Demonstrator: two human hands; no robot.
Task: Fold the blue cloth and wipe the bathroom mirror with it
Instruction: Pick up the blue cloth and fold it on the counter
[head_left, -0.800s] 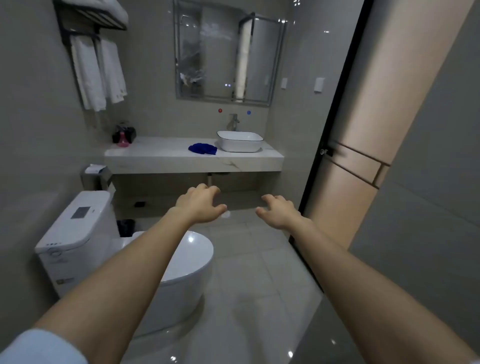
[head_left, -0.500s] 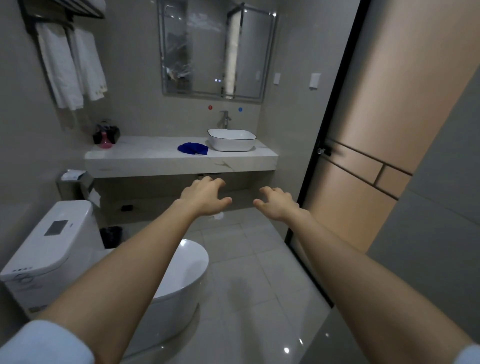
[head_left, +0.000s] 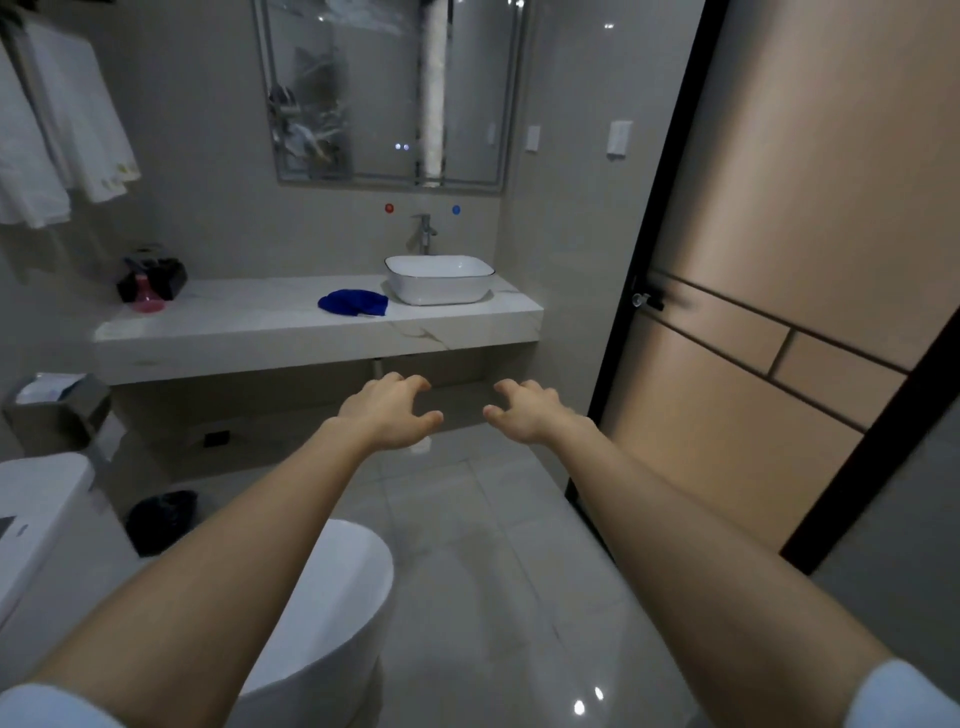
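A crumpled blue cloth (head_left: 354, 302) lies on the white marble counter (head_left: 260, 327), just left of the white basin (head_left: 439, 279). The framed mirror (head_left: 387, 93) hangs on the wall above the counter. Both my arms reach forward at mid-height. My left hand (head_left: 389, 413) and my right hand (head_left: 522, 410) hover side by side in the air, well short of the counter, fingers loosely curled and holding nothing.
A white toilet (head_left: 332, 597) stands at lower left, close under my left arm. White towels (head_left: 57, 135) hang at upper left. A tan door (head_left: 779, 260) stands open at right. A black box and pink bottle (head_left: 148, 286) sit at the counter's left end.
The view has moved closer to the counter and tilted down a little; the mirror and cloth appear larger. Both hands stay stretched out in front, empty.
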